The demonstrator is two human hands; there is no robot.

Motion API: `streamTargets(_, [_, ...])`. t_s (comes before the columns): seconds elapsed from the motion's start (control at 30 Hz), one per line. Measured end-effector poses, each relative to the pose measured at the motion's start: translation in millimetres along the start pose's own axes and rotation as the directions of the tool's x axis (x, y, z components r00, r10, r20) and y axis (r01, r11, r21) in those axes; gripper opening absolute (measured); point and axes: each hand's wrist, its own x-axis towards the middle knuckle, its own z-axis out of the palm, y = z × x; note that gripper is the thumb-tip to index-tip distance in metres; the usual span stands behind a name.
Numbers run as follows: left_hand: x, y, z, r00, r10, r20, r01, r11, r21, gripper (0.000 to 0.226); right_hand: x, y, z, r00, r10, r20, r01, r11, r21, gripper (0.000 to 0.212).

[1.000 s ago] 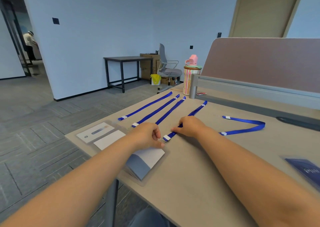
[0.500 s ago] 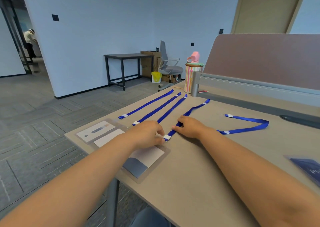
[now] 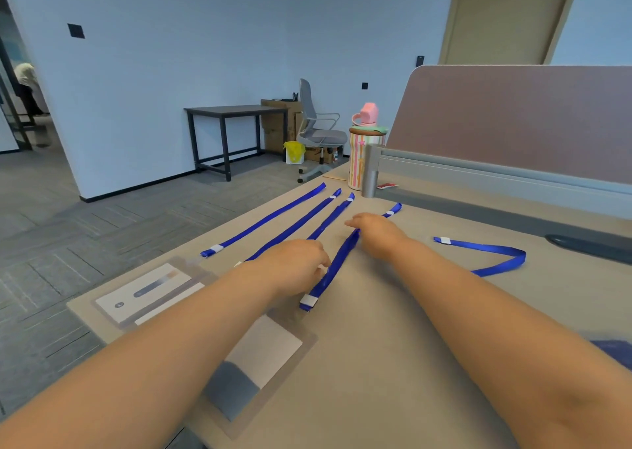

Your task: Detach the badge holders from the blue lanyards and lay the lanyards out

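Five blue lanyards [image 3: 263,224] are counted on the desk [image 3: 393,363]: three are laid straight side by side on the left, a fourth lanyard [image 3: 337,264] is stretched under both hands, and a fifth lanyard [image 3: 496,250] is left looped well off to the right. Three clear badge holders [image 3: 147,291] are seen near the front-left edge, each with a card inside, two of them overlapping. The fourth lanyard is pressed flat by the right hand [image 3: 376,233] with fingers stretched out, and it's touched near its close end by the left hand [image 3: 294,264], though a pinch can't be made out tbh.
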Motion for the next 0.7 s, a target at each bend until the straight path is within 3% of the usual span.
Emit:
streamTargets(0.1, [29.0, 0.1, 2.6, 0.999, 0.033, 0.014, -0.033, 0.999, -0.014, 0.036, 12.8, 19.8, -2.9, 0.998, -0.006, 0.054, 0.011, 0.996, -0.092, 0.061])
streamTargets(0.2, [50.4, 1.1, 1.8, 0.997, 0.077, 0.014, -0.077, 0.997, -0.012, 0.035, 16.9, 29.4, -2.4, 0.995, -0.011, 0.101, 0.021, 0.995, -0.098, 0.048])
streamTargets(0.33, [66.1, 3.3, 3.5, 0.993, 0.105, 0.05, -0.105, 0.994, -0.008, 0.034, 21.1, 35.7, 5.2, 0.997, -0.069, 0.032, 0.071, 0.995, -0.066, 0.04])
streamTargets(0.47, [70.7, 1.9, 8.0, 0.992, 0.119, 0.035, -0.117, 0.992, -0.05, 0.029, 26.3, 41.7, 8.9, 0.996, -0.094, 0.003, 0.094, 0.984, -0.152, 0.055])
streamTargets(0.57, [72.5, -0.4, 9.0, 0.993, 0.119, 0.029, -0.116, 0.991, -0.073, 0.028, 36.0, 41.0, 7.6, 0.995, -0.088, 0.051, 0.096, 0.976, -0.193, 0.042])
streamTargets(0.7, [72.9, -3.8, 8.6, 0.991, 0.117, 0.066, -0.111, 0.99, -0.09, 0.028, 40.4, 39.8, 11.0, 1.0, -0.023, -0.008, 0.021, 0.983, -0.18, 0.031])
